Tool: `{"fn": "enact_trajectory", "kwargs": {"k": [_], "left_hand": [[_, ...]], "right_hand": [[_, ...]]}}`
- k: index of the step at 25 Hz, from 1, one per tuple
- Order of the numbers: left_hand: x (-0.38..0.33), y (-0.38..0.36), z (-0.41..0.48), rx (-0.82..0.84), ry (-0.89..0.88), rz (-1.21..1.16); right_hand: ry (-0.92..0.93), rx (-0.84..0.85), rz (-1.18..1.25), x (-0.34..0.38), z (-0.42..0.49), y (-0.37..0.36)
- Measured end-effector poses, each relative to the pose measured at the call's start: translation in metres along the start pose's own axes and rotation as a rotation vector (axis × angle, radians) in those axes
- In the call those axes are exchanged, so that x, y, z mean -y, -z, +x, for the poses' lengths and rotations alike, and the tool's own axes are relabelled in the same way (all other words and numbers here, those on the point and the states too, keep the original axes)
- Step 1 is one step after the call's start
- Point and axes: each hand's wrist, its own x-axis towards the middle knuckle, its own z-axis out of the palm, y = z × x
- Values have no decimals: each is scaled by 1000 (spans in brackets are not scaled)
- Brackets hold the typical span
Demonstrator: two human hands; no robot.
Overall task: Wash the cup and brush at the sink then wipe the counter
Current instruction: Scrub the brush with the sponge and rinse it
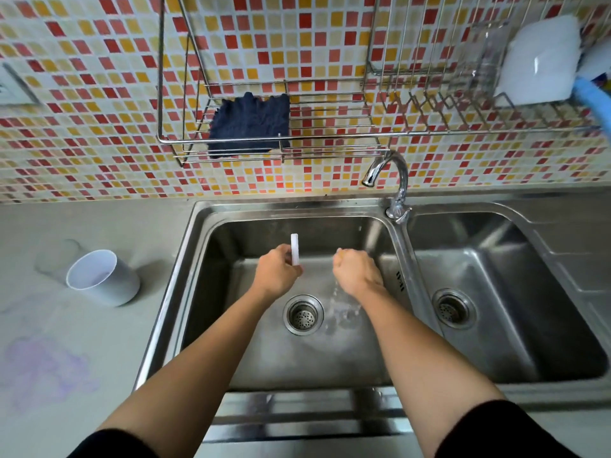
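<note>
While purple stains (43, 368) wait on the surface (82, 342) and the cup (104, 277) lies tipped and could roll, the left hand (277, 276) pinches the brush (294, 248) over the sink (211, 259); wet, it may slip. The right hand (358, 271) is curled closed, apparently empty.

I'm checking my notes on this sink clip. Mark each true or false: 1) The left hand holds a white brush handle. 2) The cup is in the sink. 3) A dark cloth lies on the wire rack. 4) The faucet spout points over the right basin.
1) True: the left hand grips the white brush handle.
2) False: the cup lies tilted on the counter, left of the sink.
3) True: the dark cloth lies on the wire rack.
4) False: the faucet points over the left basin.
</note>
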Motion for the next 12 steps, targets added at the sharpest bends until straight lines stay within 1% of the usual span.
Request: {"fn": "enact_trajectory", "kwargs": {"k": [4, 6, 7, 8, 10, 11, 12], "left_hand": [[-7, 7, -8, -69, -70, 11], [-9, 9, -13, -97, -96, 8], [-9, 11, -16, -109, -103, 0], [-9, 11, -19, -118, -103, -15], [-6, 14, -24, -137, -91, -60], [-4, 16, -26, -147, -81, -79], [-3, 18, -27, -155, -71, -94]], "right_hand": [[-7, -65, 61, 10, 1, 9], [-50, -81, 75, 14, -1, 13], [-86, -66, 123, 17, -3, 15], [-133, -34, 229, 18, -5, 15], [-206, 35, 607, 19, -16, 16], [-189, 14, 739, 17, -23, 16], [-136, -15, 803, 14, -30, 18]]}}
